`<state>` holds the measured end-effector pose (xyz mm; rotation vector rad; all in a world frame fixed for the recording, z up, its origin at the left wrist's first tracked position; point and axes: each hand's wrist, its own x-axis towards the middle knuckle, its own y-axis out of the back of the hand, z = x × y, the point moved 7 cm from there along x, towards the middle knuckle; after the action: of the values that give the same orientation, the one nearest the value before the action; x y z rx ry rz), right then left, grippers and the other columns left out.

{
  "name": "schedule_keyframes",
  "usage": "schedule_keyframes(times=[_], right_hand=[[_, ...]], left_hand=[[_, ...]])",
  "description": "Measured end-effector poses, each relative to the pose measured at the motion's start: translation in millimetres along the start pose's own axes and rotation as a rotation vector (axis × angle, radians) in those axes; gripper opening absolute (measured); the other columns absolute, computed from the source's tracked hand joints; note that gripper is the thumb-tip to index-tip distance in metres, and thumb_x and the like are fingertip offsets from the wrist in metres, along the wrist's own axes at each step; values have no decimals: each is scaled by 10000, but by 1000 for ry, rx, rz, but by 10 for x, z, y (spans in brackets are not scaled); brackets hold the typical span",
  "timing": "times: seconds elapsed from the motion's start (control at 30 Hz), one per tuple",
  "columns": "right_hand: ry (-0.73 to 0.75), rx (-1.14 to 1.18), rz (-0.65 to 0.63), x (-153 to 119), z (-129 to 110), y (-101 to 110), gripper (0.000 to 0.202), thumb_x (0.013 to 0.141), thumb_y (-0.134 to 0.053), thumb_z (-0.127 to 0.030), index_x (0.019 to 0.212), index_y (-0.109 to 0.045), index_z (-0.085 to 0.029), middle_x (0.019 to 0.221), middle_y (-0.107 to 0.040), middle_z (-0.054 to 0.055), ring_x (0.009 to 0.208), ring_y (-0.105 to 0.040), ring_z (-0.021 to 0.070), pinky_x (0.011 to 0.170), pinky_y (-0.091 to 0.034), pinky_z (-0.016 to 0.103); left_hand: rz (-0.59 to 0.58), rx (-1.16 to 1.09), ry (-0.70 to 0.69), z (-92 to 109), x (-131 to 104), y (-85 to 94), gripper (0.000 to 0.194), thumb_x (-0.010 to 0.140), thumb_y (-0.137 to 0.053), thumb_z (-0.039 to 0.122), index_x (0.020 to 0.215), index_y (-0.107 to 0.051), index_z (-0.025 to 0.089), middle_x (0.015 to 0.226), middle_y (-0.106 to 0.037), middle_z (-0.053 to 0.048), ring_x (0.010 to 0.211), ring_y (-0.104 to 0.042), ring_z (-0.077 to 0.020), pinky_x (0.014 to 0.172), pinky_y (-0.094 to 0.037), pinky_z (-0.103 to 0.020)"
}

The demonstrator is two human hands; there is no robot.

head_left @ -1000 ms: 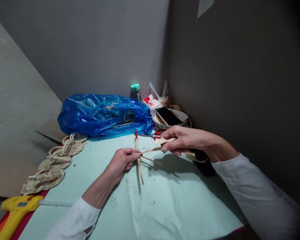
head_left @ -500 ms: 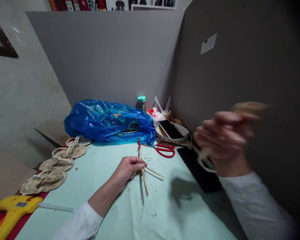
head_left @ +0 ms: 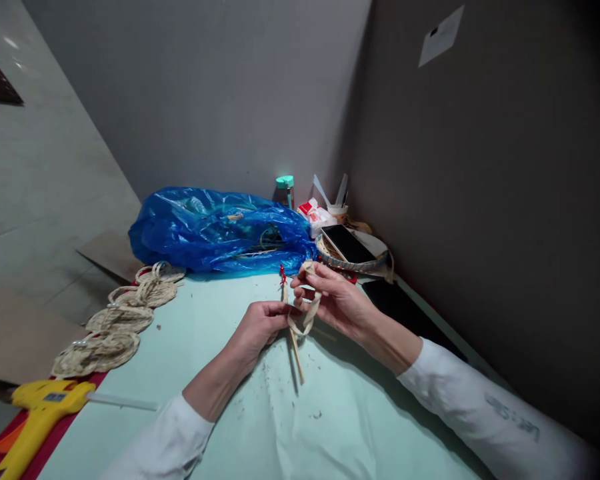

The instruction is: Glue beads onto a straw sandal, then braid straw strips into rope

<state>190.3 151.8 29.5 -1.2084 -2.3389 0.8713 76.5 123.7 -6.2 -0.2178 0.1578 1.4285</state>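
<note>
My left hand (head_left: 261,328) pinches a bundle of pale straw strips (head_left: 295,353) low over the table. The bundle's upper end is tied with red string (head_left: 283,273), and loose ends point down toward me. Close beside it, my right hand (head_left: 341,300) is closed on a pale, flat straw strip (head_left: 307,320). That strip hangs in a curl from the right fingertips down to the left thumb and bundle. Whether it is joined to the bundle cannot be made out.
Braided straw pieces (head_left: 120,319) lie in a row at left, with a yellow glue gun (head_left: 50,400) nearer. Behind are a blue plastic bag (head_left: 205,230), a green-lidded jar (head_left: 285,190) and a phone (head_left: 349,244) on a woven basket (head_left: 375,263). A dark flat object (head_left: 405,313) lies at right.
My right hand has come in from the far right, bringing the straw strip down to the bundle. The left hand keeps its pinch. The view has tilted downward, and the right hand now covers most of the scissors.
</note>
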Motion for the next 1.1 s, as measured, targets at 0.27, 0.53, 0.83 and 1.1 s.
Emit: schedule_keyframes(times=[0.27, 0.53, 0.83, 1.1], right_hand=[[230, 41, 165, 55, 127, 16, 243, 700, -715, -120, 866, -549, -186, 888, -694, 46, 774, -627, 117, 714, -482, 225], [281, -109, 162, 152, -8, 65, 216, 733, -741, -289, 831, -595, -164, 912, -701, 65, 811, -659, 155, 747, -499, 267], [395, -456, 343, 100, -513, 416, 388, 742, -688, -521, 802, -662, -138, 778, -712, 82, 650, -672, 163, 549, -520, 233], [455, -451, 432, 45, -638, 492, 380, 751, -671, -527, 773, -638, -148, 708, -702, 71, 599, -655, 148, 478, -489, 199]], left_hand=[[4, 34, -33, 2, 26, -38, 315, 622, -762, 422, 669, -665, 126, 437, -333, 87, 433, -150, -46, 470, -90, -266], [37, 213, -68, 26, 68, -40, 343, 618, -744, 423, 553, -538, 157, 465, -341, 86, 453, -199, -58, 489, -127, -255], [21, 343, -69, 39, 42, -15, 270, 669, -713, 391, 611, -607, 150, 518, -425, 57, 484, -277, -74, 498, -162, -254], [23, 386, -49, 43, 32, -5, 257, 679, -701, 385, 628, -613, 149, 505, -378, 67, 476, -228, -67, 488, -129, -254]])
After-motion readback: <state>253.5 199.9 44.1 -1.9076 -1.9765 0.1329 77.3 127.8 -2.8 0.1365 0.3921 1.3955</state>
